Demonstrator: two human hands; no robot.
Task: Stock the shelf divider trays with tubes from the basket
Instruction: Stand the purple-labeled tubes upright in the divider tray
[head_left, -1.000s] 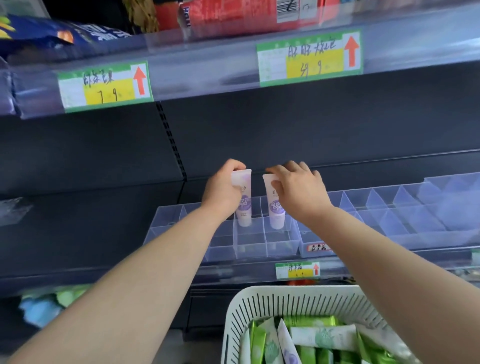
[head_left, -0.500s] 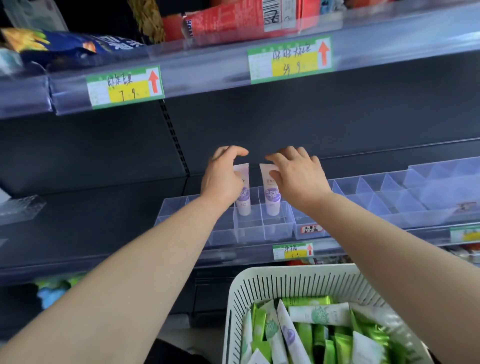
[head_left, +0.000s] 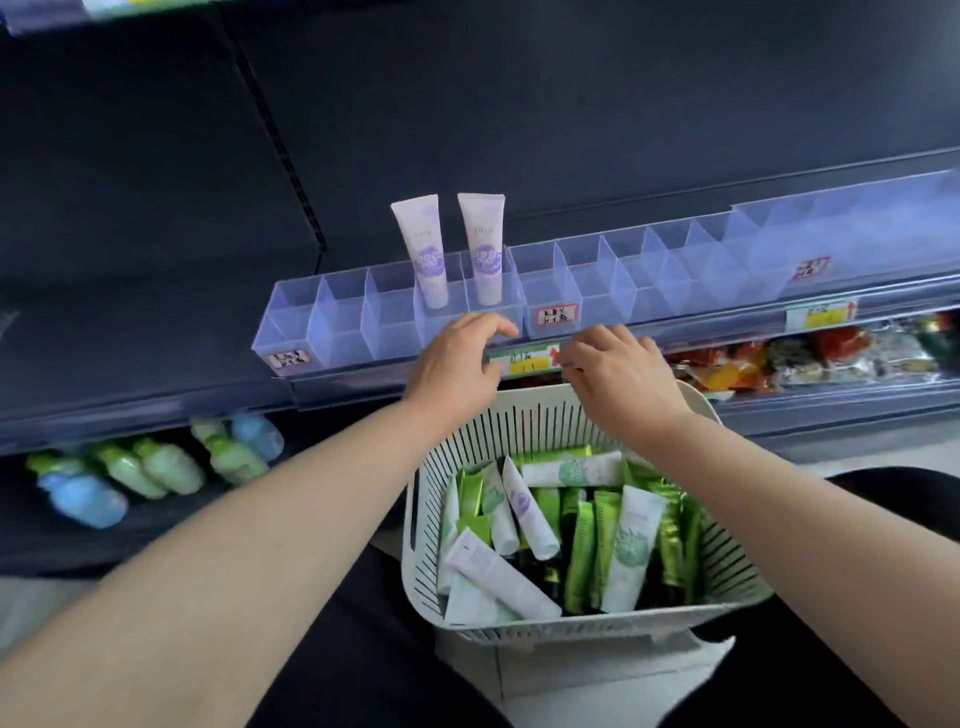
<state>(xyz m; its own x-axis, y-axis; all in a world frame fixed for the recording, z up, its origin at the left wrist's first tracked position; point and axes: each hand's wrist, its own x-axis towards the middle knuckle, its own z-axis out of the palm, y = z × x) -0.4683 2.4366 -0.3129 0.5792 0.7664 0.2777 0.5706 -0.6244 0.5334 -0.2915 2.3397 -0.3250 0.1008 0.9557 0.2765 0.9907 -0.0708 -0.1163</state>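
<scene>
Two lavender tubes (head_left: 423, 254) stand upright, cap-down, in adjoining divider tray (head_left: 337, 332) cells; basket (head_left: 571, 631) below holds green-and-white tubes (head_left: 631, 545); left hand (head_left: 457, 364), right hand (head_left: 618, 379) empty, relaxed.

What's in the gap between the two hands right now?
A green-and-yellow price tag shows between the left hand and right hand, in the head view.
</scene>
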